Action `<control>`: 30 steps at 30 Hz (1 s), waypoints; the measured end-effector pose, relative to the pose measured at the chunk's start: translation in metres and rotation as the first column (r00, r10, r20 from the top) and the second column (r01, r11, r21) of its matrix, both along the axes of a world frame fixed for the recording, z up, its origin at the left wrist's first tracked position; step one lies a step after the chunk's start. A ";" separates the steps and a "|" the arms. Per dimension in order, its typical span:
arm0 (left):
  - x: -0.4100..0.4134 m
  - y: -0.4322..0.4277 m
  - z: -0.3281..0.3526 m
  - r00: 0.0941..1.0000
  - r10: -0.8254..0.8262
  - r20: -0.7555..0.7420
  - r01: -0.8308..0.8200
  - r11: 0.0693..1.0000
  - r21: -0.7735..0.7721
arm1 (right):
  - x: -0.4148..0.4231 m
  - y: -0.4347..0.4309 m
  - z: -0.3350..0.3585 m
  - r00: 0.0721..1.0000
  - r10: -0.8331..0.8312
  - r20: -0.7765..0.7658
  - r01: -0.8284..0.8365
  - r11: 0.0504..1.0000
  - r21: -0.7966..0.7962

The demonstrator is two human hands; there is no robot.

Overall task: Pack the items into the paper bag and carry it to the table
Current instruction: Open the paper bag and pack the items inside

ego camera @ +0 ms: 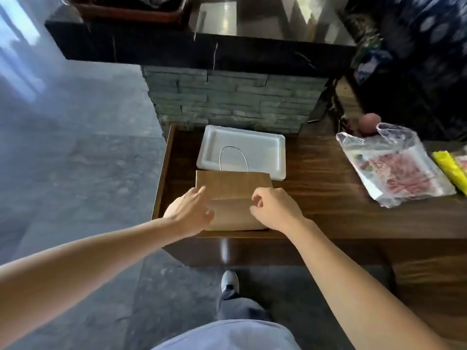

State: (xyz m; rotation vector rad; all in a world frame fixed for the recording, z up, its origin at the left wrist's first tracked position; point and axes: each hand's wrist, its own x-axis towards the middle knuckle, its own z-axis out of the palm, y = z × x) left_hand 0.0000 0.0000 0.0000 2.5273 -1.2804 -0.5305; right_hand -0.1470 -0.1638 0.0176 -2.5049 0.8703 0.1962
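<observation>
A flat, folded brown paper bag (232, 185) lies on the wooden counter (328, 193), its thin handle arching over a white foam tray (275, 147) behind it. My left hand (190, 210) rests on the bag's left edge with fingers spread. On the bag's right side my right hand (274, 208) has its fingers curled against the paper. Further right lie a clear plastic bag with red printed packets (396, 173), a yellow packet (448, 170) and a reddish round fruit (370, 122).
A grey stone-brick pillar (232, 102) under a black slab stands behind the counter. Dark shelving with packaged goods (404, 59) fills the right rear. Grey floor (75, 147) lies to the left, and my shoe (230, 281) is below the counter's front edge.
</observation>
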 end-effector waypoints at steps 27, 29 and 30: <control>0.031 -0.011 -0.020 0.919 0.244 -0.311 -0.347 0.875 -0.338 | 0.005 -0.028 -0.044 0.746 -0.509 0.428 0.355 0.849 0.391; 0.031 -0.010 -0.014 0.851 0.230 -0.471 -0.443 0.797 -0.411 | 0.003 -0.025 -0.036 0.652 -0.648 0.393 0.410 0.737 0.537; 0.030 -0.010 -0.009 0.808 0.177 -0.562 -0.478 0.754 -0.450 | 0.003 -0.023 -0.033 0.593 -0.720 0.360 0.441 0.665 0.603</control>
